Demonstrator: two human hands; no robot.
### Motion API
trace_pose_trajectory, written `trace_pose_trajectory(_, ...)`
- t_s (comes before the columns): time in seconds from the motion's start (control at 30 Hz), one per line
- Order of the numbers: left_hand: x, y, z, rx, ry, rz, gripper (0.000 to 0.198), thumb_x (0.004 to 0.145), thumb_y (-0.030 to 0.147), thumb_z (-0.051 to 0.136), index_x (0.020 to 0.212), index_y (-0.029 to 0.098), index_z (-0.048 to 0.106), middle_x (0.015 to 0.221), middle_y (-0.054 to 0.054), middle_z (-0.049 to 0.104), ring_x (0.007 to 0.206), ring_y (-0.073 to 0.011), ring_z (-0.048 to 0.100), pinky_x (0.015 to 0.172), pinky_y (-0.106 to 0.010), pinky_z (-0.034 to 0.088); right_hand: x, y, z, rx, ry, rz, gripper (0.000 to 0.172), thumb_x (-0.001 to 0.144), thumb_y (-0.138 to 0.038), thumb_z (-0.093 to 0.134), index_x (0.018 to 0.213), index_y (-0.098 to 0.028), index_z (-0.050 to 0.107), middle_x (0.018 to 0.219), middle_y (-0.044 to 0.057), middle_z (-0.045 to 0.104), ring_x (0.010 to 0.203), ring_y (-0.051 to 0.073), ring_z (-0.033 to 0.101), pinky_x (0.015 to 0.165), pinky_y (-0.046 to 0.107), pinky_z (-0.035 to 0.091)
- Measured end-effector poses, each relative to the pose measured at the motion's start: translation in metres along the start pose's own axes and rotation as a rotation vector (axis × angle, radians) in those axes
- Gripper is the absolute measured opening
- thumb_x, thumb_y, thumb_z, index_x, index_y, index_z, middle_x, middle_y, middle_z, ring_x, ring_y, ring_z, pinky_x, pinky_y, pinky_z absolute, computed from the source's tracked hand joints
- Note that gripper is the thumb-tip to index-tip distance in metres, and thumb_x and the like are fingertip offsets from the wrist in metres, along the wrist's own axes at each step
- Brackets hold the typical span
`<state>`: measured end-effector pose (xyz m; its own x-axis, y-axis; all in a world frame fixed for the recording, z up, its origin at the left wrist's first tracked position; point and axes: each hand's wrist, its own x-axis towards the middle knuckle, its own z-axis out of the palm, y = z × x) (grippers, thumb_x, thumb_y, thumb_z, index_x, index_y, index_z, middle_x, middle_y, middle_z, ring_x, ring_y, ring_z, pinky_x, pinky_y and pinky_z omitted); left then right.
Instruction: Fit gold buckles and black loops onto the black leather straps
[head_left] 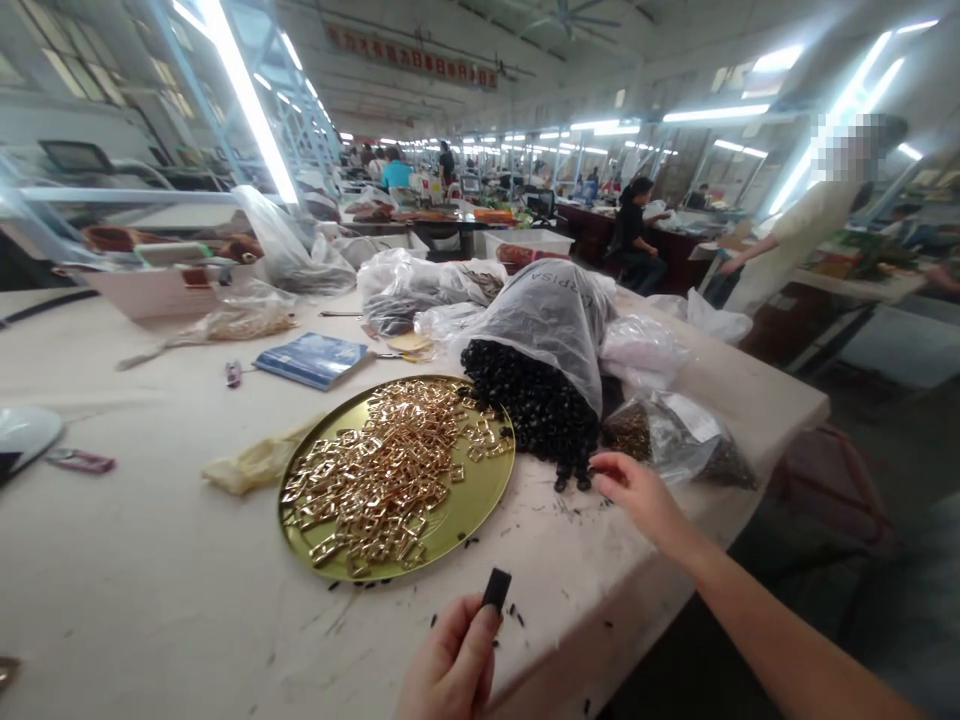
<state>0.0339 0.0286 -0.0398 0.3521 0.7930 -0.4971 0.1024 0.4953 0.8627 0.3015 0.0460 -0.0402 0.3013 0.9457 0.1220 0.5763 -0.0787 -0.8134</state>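
Observation:
Near the front edge of the table, my left hand [454,655] pinches a short flat black strip [496,590] upright between thumb and fingers. My right hand [630,490] is at the front right of a heap of small black ring-like pieces [532,400]. Its thumb and fingertips come together at the loose pieces; what lies between them is too small to make out. The black heap spills from a translucent white plastic bag [551,310] lying on its side. Left of it, a round gold-green tray [480,500] carries many shiny gold rectangular buckles [397,460].
The cloth-covered table [172,590] holds a blue booklet [311,360], a yellowish crumpled bag [255,465], thread snips [80,460] and a clear bag of small dark parts [690,440]. Tiny black bits lie around the tray. A person [806,230] stands at the right.

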Motion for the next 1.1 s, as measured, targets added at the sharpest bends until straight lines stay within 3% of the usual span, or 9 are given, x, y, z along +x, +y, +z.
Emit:
trace_pose_trajectory(0.1, -0.001, 0.012, 0.011, -0.033, 0.01, 0.074, 0.034, 0.07, 0.052, 0.052, 0.07, 0.019, 0.047, 0.036, 0.011, 0.033, 0.029, -0.0029, 0.022, 0.032, -0.015, 0.013, -0.027, -0.038, 0.029, 0.661, -0.174, 0.229, 0.025, 0.078, -0.031, 0.056, 0.1, -0.02, 0.056, 0.093, 0.003, 0.062, 0.073, 0.013, 0.06, 0.074, 0.031, 0.048)
trace_pose_trajectory(0.2, -0.002, 0.017, 0.014, -0.092, 0.056, 0.155, 0.031, 0.073, 0.049, 0.05, 0.071, 0.019, 0.046, 0.037, 0.011, 0.036, 0.028, -0.0031, 0.024, 0.03, -0.015, 0.015, -0.052, -0.073, 0.06, 0.995, -0.275, 0.328, 0.025, 0.076, -0.032, 0.061, 0.097, -0.02, 0.059, 0.091, 0.003, 0.063, 0.069, 0.01, 0.059, 0.073, 0.029, 0.048)
trace_pose_trajectory(0.33, -0.013, 0.011, 0.004, -0.108, 0.083, 0.208, 0.029, 0.073, 0.046, 0.051, 0.072, 0.018, 0.047, 0.037, 0.011, 0.036, 0.028, -0.0034, 0.025, 0.029, -0.014, 0.017, -0.07, -0.096, 0.08, 0.903, -0.261, 0.23, 0.027, 0.075, -0.036, 0.061, 0.095, -0.017, 0.062, 0.07, 0.002, 0.064, 0.062, 0.011, 0.057, 0.062, 0.026, 0.047)
trace_pose_trajectory(0.4, -0.022, 0.007, 0.0, -0.106, 0.107, 0.216, 0.028, 0.073, 0.045, 0.052, 0.074, 0.017, 0.048, 0.037, 0.012, 0.035, 0.029, -0.0035, 0.025, 0.029, -0.014, 0.017, -0.075, -0.101, 0.081, 0.842, -0.246, 0.192, 0.028, 0.073, -0.037, 0.063, 0.093, -0.017, 0.062, 0.073, 0.002, 0.065, 0.062, 0.012, 0.057, 0.061, 0.026, 0.047)
trace_pose_trajectory(0.6, -0.039, 0.001, 0.001, -0.043, 0.132, 0.28, 0.028, 0.076, 0.044, 0.05, 0.076, 0.017, 0.051, 0.037, 0.011, 0.035, 0.028, -0.0036, 0.025, 0.03, -0.015, 0.019, -0.093, -0.109, 0.079, 0.989, -0.201, 0.297, 0.024, 0.068, -0.037, 0.068, 0.079, -0.019, 0.058, 0.072, -0.002, 0.063, 0.059, 0.009, 0.057, 0.06, 0.024, 0.046)
trace_pose_trajectory(0.73, -0.047, -0.003, 0.001, -0.018, 0.154, 0.334, 0.026, 0.078, 0.043, 0.049, 0.077, 0.017, 0.051, 0.039, 0.011, 0.034, 0.031, -0.0041, 0.026, 0.031, -0.015, 0.02, -0.105, -0.107, 0.084, 0.982, -0.3, 0.271, 0.02, 0.067, -0.03, 0.071, 0.069, -0.015, 0.059, 0.056, -0.004, 0.058, 0.052, 0.007, 0.052, 0.051, 0.017, 0.041)
trace_pose_trajectory(0.93, -0.057, -0.01, 0.0, 0.094, 0.199, 0.383, 0.025, 0.08, 0.042, 0.046, 0.079, 0.018, 0.052, 0.044, 0.009, 0.038, 0.036, -0.0055, 0.031, 0.037, -0.016, 0.025, -0.105, -0.105, 0.082, 1.341, -0.282, 0.581, 0.017, 0.067, -0.023, 0.072, 0.078, -0.016, 0.062, 0.087, 0.002, 0.065, 0.058, 0.006, 0.055, 0.052, 0.016, 0.047)
trace_pose_trajectory(1.1, -0.056, -0.016, 0.001, 0.268, 0.228, 0.422, 0.025, 0.082, 0.04, 0.043, 0.078, 0.018, 0.054, 0.051, 0.006, 0.042, 0.047, -0.0083, 0.04, 0.046, -0.018, 0.031, -0.107, -0.104, 0.088, 1.437, -0.355, 0.606, 0.014, 0.067, -0.022, 0.072, 0.073, -0.016, 0.061, 0.06, -0.004, 0.055, 0.05, 0.005, 0.048, 0.044, 0.014, 0.04)
